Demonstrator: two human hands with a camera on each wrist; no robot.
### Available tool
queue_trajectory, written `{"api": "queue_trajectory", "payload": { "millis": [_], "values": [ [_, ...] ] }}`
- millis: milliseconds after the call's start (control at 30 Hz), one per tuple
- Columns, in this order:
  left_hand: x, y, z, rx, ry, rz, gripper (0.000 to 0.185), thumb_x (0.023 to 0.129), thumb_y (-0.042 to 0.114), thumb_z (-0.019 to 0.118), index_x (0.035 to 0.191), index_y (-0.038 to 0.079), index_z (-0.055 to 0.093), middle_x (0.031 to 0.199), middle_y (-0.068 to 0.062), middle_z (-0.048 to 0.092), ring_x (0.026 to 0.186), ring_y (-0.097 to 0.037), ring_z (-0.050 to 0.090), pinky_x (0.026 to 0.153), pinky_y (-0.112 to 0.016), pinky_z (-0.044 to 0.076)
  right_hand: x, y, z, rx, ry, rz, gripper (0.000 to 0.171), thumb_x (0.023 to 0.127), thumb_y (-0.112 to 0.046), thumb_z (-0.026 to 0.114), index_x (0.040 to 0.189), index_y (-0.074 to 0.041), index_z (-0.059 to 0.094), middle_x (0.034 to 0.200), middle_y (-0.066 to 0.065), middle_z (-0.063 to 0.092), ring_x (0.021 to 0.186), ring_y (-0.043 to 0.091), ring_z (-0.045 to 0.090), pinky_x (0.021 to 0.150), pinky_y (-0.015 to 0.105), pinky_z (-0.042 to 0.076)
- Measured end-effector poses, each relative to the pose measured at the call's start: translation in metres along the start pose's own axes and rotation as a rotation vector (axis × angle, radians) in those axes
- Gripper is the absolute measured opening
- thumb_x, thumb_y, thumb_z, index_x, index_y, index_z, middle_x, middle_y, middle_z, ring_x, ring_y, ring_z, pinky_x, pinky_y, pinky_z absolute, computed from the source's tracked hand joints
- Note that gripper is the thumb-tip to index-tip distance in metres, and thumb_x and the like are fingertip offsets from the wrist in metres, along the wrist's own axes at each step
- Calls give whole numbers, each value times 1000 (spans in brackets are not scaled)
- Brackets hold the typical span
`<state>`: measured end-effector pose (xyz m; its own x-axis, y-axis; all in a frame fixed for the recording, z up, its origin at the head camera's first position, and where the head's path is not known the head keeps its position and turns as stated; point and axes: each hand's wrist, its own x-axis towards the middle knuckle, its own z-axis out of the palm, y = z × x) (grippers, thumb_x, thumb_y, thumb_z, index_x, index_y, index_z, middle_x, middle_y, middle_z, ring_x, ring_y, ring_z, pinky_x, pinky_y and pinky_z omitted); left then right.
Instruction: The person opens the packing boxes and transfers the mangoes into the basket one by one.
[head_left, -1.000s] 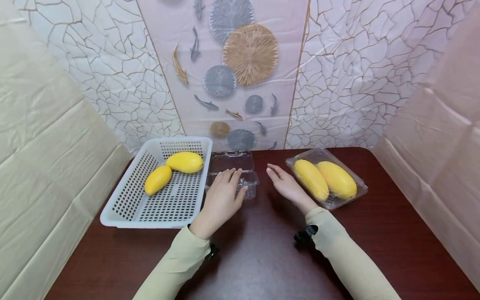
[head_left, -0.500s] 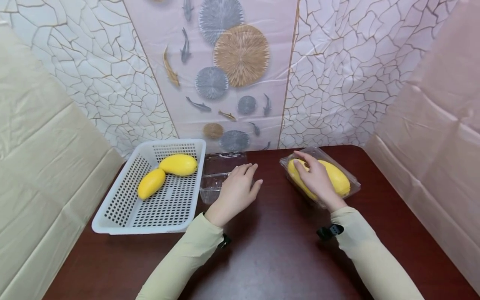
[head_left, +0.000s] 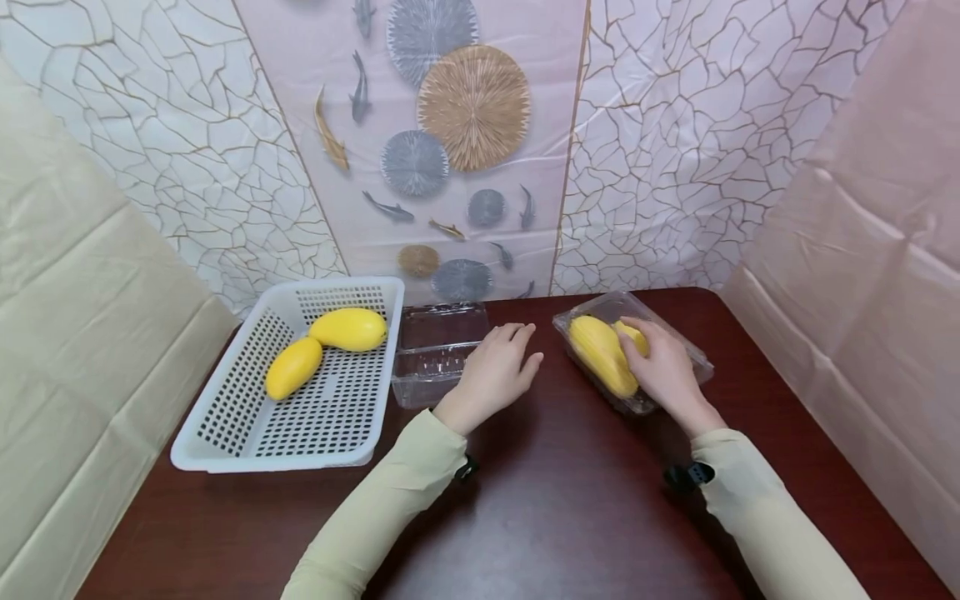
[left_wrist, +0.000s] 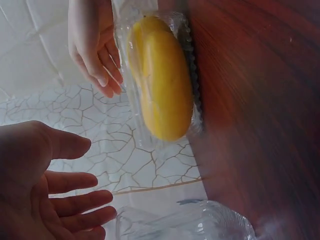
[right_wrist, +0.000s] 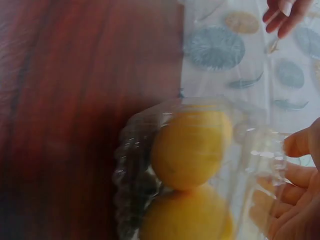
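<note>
A closed clear plastic clamshell box (head_left: 613, 303) with two yellow mangoes (head_left: 600, 354) inside lies at the right of the table. My right hand (head_left: 663, 375) is over its right half, hiding part of one mango. In the right wrist view, that hand's relaxed fingers (right_wrist: 295, 175) are right at the clear lid. My left hand (head_left: 491, 375) hovers near the middle, fingers loosely extended and holding nothing. Just behind it, another clear clamshell box (head_left: 423, 392) stands open with its lid back, partly hidden by the hand.
A white perforated basket (head_left: 187, 450) stands at the left, with two more yellow mangoes (head_left: 348, 330) in it. The dark wooden table (head_left: 570, 508) meets a patterned cloth wall (head_left: 675, 167) at the back. Beige cloth panels (head_left: 847, 317) flank both sides.
My right hand has moved right, from beside the closed box to over it, crossing one mango to the other. My left hand has shifted right, away from the open box.
</note>
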<state>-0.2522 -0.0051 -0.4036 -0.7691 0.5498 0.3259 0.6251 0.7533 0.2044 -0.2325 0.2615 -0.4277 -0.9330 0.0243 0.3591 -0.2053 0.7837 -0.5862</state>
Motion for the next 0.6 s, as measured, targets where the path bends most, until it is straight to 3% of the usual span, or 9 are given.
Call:
{"api": "queue_trajectory", "payload": {
  "millis": [33, 300, 533, 600],
  "values": [
    [3, 0, 1, 0, -5, 7, 50, 103, 32, 56, 144, 2, 53, 138, -15, 58, 130, -28, 54, 114, -39, 35, -1, 2, 1, -12, 4, -13, 42, 103, -21, 55, 138, 2, 57, 140, 25, 55, 126, 43, 52, 102, 60, 40],
    [39, 7, 18, 4, -105, 88, 47, 103, 33, 57, 142, 6, 56, 140, -10, 57, 127, -23, 55, 103, -34, 47, -7, 8, 9, -91, -10, -76, 44, 102, -25, 58, 137, 2, 58, 136, 25, 58, 125, 43, 53, 101, 60, 42],
    [68, 9, 32, 25, -114, 122, 46, 102, 22, 56, 144, 4, 53, 150, -12, 49, 138, -26, 47, 117, -35, 31, -7, 11, 11, -183, -66, -179, 51, 102, -34, 60, 136, 4, 59, 140, 23, 56, 129, 41, 51, 104, 58, 41],
    [72, 9, 36, 30, -128, 126, 46, 102, 21, 55, 144, 4, 53, 150, -11, 49, 138, -25, 46, 117, -34, 31, -7, 14, 12, -204, -83, -210, 53, 101, -37, 62, 135, 3, 61, 141, 22, 55, 131, 40, 49, 106, 57, 39]
  ]
}}
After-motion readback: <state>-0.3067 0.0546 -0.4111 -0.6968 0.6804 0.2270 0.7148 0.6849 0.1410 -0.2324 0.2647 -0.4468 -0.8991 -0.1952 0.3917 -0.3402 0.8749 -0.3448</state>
